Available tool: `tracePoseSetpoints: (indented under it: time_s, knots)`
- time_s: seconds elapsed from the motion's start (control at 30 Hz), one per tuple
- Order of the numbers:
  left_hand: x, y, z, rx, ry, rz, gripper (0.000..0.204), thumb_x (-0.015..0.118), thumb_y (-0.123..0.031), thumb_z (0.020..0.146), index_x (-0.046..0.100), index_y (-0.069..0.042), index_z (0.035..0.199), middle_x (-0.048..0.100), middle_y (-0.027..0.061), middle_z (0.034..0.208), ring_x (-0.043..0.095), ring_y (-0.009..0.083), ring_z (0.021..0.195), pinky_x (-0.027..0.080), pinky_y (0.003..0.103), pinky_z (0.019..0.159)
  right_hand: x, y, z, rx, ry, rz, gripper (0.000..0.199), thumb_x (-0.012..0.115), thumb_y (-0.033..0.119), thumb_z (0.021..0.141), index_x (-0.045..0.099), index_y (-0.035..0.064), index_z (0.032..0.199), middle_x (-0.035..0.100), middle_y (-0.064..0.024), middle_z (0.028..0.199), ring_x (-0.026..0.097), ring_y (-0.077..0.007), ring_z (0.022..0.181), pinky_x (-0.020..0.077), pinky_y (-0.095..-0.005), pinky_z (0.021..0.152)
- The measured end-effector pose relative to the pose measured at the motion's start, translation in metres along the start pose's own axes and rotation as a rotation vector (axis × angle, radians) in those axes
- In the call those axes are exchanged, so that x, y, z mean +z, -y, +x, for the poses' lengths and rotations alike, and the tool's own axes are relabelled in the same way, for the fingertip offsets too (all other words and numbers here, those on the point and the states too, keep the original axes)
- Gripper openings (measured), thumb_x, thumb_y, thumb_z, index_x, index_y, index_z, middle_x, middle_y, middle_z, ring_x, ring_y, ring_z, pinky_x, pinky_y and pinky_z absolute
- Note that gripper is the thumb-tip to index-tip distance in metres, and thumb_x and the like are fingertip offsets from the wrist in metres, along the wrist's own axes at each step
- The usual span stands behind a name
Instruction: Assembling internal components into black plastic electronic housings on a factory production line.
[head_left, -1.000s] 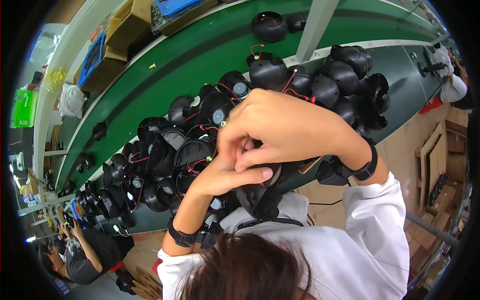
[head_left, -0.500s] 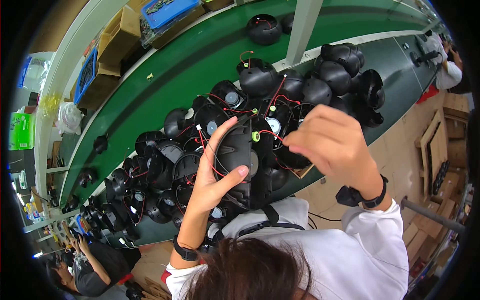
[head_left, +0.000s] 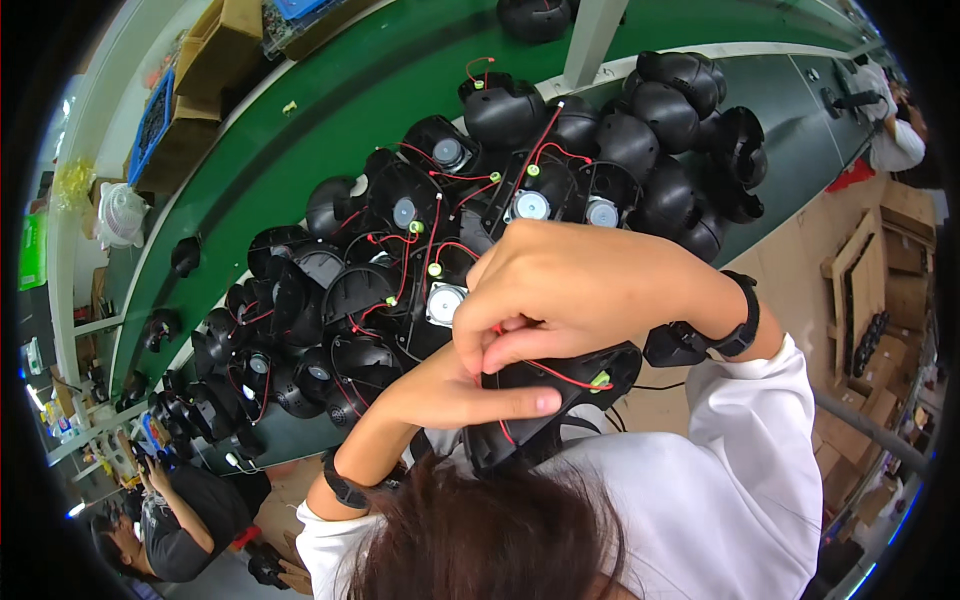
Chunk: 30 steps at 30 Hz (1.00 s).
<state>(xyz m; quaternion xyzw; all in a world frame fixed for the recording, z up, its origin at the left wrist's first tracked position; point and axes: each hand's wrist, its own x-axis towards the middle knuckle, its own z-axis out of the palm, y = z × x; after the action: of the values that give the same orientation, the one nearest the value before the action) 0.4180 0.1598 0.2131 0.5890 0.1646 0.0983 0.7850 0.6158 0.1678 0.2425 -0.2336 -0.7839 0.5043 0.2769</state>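
Close to my body I hold a black curved plastic housing, tilted on its side. My left hand grips it, the thumb lying across it. Red wire runs over the housing from a small yellow-green part at its right side. My right hand is bent over the left one, its fingertips pinched on the red wire. The two hands hide part of the housing and the wire's far end. Just beyond them lies another black housing with a round silver speaker.
Black housings with speakers and red wires crowd the bench; rounded black shells pile up at the right. A green belt runs behind, with a grey post beside it. Cardboard boxes stand far left. Co-workers sit lower left and far right.
The housing has come down toward my body and turned over. My right hand has moved left, over my left hand, still pinching the red wire.
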Motion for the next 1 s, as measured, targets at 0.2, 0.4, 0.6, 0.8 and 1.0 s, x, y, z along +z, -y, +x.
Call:
tracePoseSetpoints:
  time_s: [0.2, 0.4, 0.6, 0.8, 1.0]
  knots:
    - [0.003, -0.001, 0.003, -0.157, -0.067, -0.167, 0.037, 0.059, -0.024, 0.097, 0.052, 0.002, 0.121, 0.052, 0.0040, 0.114, 0.046, 0.0109, 0.108, 0.039, 0.026, 0.094, -0.003, -0.002, 0.000, 0.026, -0.071, -0.053, 0.005, 0.070, 0.012, 0.077, 0.070, 0.0073, 0.078, 0.064, -0.0053, 0.066, 0.061, -0.0185, 0.059, 0.0461, -0.0284, 0.052]
    - [0.004, -0.010, 0.003, -0.132, -0.232, -0.264, 0.045, 0.051, -0.021, 0.098, 0.045, 0.000, 0.137, 0.052, 0.0076, 0.132, 0.047, 0.0156, 0.123, 0.034, 0.033, 0.106, -0.005, 0.000, -0.021, 0.042, -0.620, -0.081, 0.044, 0.081, 0.013, 0.071, 0.065, 0.0015, 0.110, 0.068, -0.0081, 0.109, 0.063, -0.0190, 0.103, 0.0470, -0.0314, 0.090]
    - [0.001, -0.005, 0.017, 0.066, -0.319, -0.148, 0.047, 0.051, -0.022, 0.096, 0.045, 0.000, 0.137, 0.052, 0.0115, 0.133, 0.047, 0.0207, 0.127, 0.031, 0.034, 0.109, 0.045, -0.004, -0.044, 0.243, -0.762, 0.525, 0.042, 0.058, 0.016, 0.095, 0.050, -0.0007, 0.132, 0.058, -0.0096, 0.124, 0.055, -0.0177, 0.115, 0.0439, -0.0342, 0.098]
    - [0.001, 0.001, 0.022, 0.052, -0.397, -0.121, 0.048, 0.053, -0.023, 0.093, 0.048, 0.001, 0.135, 0.052, 0.0129, 0.133, 0.046, 0.0210, 0.127, 0.031, 0.035, 0.109, 0.043, -0.018, -0.049, 0.181, -0.764, 0.378, 0.050, 0.069, 0.014, 0.083, 0.054, -0.0018, 0.128, 0.060, -0.0114, 0.125, 0.057, -0.0210, 0.116, 0.0411, -0.0356, 0.102]
    - [0.005, 0.012, 0.025, 0.066, -0.430, -0.153, 0.051, 0.056, -0.024, 0.092, 0.047, 0.003, 0.134, 0.052, 0.0129, 0.134, 0.046, 0.0207, 0.127, 0.031, 0.035, 0.109, 0.051, -0.023, -0.052, 0.146, -0.822, 0.110, 0.045, 0.072, 0.012, 0.079, 0.059, -0.0008, 0.120, 0.061, -0.0138, 0.124, 0.058, -0.0256, 0.116, 0.0417, -0.0376, 0.101]
